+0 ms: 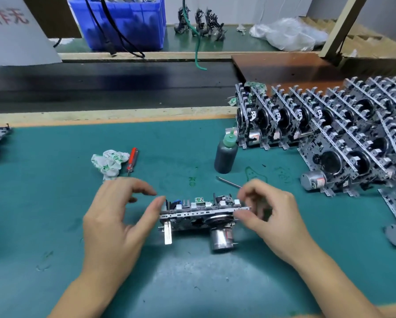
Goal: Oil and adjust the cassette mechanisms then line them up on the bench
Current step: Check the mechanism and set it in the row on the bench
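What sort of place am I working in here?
Most likely a small factory assembly bench: rows of identical cassette mechanisms lined up on a green mat, an oil bottle, and a blue parts bin behind.

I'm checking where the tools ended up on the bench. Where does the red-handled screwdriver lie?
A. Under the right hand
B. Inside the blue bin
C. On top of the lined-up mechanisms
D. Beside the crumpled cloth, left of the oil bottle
D: the red-handled screwdriver lies on the green mat right beside the crumpled cloth, well to the left of the oil bottle.
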### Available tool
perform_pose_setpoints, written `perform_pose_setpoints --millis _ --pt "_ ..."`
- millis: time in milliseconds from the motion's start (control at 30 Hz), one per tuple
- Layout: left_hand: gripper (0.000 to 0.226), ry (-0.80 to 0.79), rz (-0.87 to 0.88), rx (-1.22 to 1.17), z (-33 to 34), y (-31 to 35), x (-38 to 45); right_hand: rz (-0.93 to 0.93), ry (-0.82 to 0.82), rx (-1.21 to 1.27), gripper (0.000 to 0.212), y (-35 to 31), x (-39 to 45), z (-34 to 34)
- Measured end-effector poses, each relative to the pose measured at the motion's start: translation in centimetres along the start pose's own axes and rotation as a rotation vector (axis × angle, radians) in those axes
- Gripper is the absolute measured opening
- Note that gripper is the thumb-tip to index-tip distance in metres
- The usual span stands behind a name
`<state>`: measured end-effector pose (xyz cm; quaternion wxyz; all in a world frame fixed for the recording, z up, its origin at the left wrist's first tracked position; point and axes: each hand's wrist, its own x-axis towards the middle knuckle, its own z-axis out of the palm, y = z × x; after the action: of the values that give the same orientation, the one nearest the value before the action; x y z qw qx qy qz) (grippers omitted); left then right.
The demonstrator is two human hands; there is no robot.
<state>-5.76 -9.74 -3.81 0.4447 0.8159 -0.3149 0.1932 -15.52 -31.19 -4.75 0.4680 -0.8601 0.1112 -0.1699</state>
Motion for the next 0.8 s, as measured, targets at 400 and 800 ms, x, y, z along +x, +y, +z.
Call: perform_pose_setpoints --millis 400,800 --pt "0.008 -0.251 0.117 -0.261 1.9 3.1 1.5 -0.064 -0.223 0.288 0.034 -0.4 0.3 0.6" --pt "0.007 -0.253 0.116 -0.336 2.2 3.0 1.9 -0.048 -0.233 0.383 0.032 -0.3 0.6 0.6"
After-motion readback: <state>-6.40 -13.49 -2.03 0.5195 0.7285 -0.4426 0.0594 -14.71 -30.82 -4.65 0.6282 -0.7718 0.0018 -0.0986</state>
